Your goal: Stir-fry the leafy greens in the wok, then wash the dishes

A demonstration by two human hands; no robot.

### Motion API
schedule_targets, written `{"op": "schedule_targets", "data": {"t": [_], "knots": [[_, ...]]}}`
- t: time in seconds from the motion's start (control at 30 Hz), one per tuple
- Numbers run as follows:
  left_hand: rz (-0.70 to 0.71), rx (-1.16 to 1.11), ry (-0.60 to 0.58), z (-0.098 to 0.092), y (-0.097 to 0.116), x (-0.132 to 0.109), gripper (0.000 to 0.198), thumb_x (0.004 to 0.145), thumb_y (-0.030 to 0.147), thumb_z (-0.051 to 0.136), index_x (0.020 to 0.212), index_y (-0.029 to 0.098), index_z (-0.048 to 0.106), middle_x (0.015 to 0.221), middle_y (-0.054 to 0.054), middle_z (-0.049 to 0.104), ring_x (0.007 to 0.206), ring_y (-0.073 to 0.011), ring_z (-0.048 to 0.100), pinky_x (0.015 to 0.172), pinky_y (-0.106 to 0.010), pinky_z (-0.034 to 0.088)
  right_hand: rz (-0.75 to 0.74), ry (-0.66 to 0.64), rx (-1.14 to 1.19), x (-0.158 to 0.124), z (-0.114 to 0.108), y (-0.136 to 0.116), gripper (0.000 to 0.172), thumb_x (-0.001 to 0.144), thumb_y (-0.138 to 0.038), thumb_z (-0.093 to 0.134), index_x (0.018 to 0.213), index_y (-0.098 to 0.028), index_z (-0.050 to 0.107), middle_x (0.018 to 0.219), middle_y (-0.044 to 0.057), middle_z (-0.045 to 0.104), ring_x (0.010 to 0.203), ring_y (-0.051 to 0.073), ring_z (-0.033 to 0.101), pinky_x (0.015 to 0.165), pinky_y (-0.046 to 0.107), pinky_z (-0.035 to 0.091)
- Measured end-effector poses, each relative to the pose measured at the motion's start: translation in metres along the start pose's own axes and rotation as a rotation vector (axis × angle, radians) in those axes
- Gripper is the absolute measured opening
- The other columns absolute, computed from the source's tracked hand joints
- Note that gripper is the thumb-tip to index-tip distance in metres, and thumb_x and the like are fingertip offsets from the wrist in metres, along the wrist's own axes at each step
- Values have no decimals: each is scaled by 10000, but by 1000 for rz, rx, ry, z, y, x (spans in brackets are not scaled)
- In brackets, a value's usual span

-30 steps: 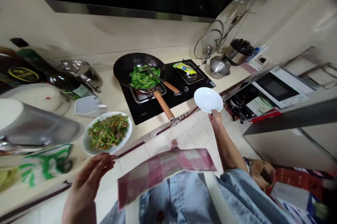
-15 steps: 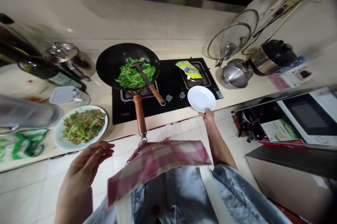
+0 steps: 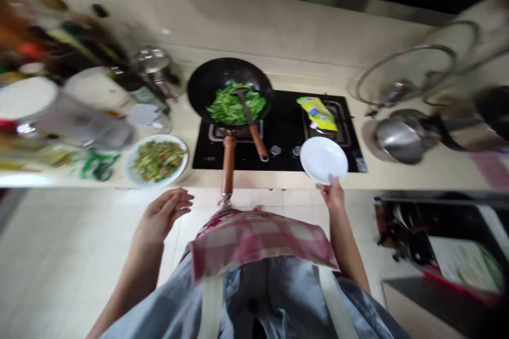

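Your right grip [image 3: 333, 194] is closed on the near rim of a small, round, plain white plate [image 3: 323, 158], fingers and thumb pinching it at its lower right edge. You have the plate out over the front edge of the cream bench [image 3: 278, 180], overlapping the front right corner of the black glass cooktop [image 3: 284, 116] in this view; whether it touches either surface, you cannot tell from here. Nothing lies on the plate.

Your left grip [image 3: 164, 215] has hold of nothing: its fingers are loosely together and slightly bent, pointing right. It hangs just in front of the bench, near a white dish [image 3: 130, 170] heaped with chopped green and brown food [image 3: 159, 160].

On the left burner in front of you sits a deep black wok [image 3: 203, 89] with bright leafy greens [image 3: 230, 108] in it and its brown wooden handle [image 3: 228, 166] towards you. A metal spatula with a brown wooden grip-end [image 3: 258, 142] leans in the greens. On the right burner lies a yellow plastic pouch [image 3: 318, 114], just beyond the plate. A shiny steel bowl [image 3: 398, 140] stands right of the cooktop.
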State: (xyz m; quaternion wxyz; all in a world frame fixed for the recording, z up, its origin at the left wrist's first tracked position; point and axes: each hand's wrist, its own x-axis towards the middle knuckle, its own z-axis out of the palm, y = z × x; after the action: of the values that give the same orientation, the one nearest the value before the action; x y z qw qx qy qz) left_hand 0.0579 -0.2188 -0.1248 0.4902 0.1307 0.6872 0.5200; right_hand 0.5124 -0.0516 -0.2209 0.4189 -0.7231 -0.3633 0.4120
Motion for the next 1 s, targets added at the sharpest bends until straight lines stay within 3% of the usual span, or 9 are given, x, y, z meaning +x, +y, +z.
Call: {"op": "schedule_targets", "data": {"t": [0.03,0.1,0.13,0.2,0.3,0.4,0.63,0.8,1.0], "knots": [[-26,-50,75,-3,-4,1,279,721,330,801,878,150,657,791,-68,736,627,-142,677,577,-225,581,49,-8,-4,-5,-5,4,488,891,-693,398,814,-214,455,521,-53,480,410,89,405,380,209,341],[-74,-155,235,-13,-14,9,131,802,231,710,843,130,638,733,-66,715,576,-125,663,551,-212,569,140,203,5,-14,-11,11,519,766,-699,589,870,-203,479,571,-45,541,428,99,453,385,204,358],[-74,-210,318,-21,-20,15,75,836,190,662,837,121,632,710,-64,704,565,-120,661,555,-211,572,86,253,0,-19,-12,11,520,731,-668,652,891,-203,483,593,-44,554,445,105,476,399,206,374],[-53,-301,467,-38,-31,29,68,879,130,592,820,107,617,663,-55,677,552,-112,659,583,-212,584,-70,180,0,-32,-6,1,490,735,-618,686,908,-193,515,623,-31,576,465,102,486,436,215,407],[12,-365,589,-61,-40,56,116,923,104,549,813,102,586,649,-52,661,556,-100,666,629,-205,593,-241,-122,24,-58,25,-36,492,776,-588,683,1035,-196,537,734,2,640,514,109,537,474,220,443],[44,-379,591,-77,-38,85,143,957,148,543,823,106,568,645,-49,653,554,-110,677,620,-211,595,-441,-330,-69,-76,74,-86,611,809,-616,643,1234,-203,494,934,70,695,655,156,642,534,251,505],[66,-356,615,-96,-19,137,142,810,55,672,766,128,560,511,67,521,411,-81,568,495,-178,539,-757,-478,-786,-78,163,-172,753,876,-528,567,1490,-139,372,1206,181,661,960,292,684,874,431,526],[6,-395,522,-93,-31,134,169,700,-31,624,789,109,589,531,17,594,425,-112,593,487,-209,559,-705,-465,-1152,-84,193,-196,699,900,-268,518,1525,-80,270,1235,231,628,1100,329,645,910,422,492],[-57,-474,263,-101,-42,123,257,600,-53,604,808,97,616,658,-65,702,536,-169,680,582,-285,626,-627,-418,-1322,-80,196,-204,570,965,-261,395,1507,-106,311,1108,193,686,977,297,680,840,392,490]]}}
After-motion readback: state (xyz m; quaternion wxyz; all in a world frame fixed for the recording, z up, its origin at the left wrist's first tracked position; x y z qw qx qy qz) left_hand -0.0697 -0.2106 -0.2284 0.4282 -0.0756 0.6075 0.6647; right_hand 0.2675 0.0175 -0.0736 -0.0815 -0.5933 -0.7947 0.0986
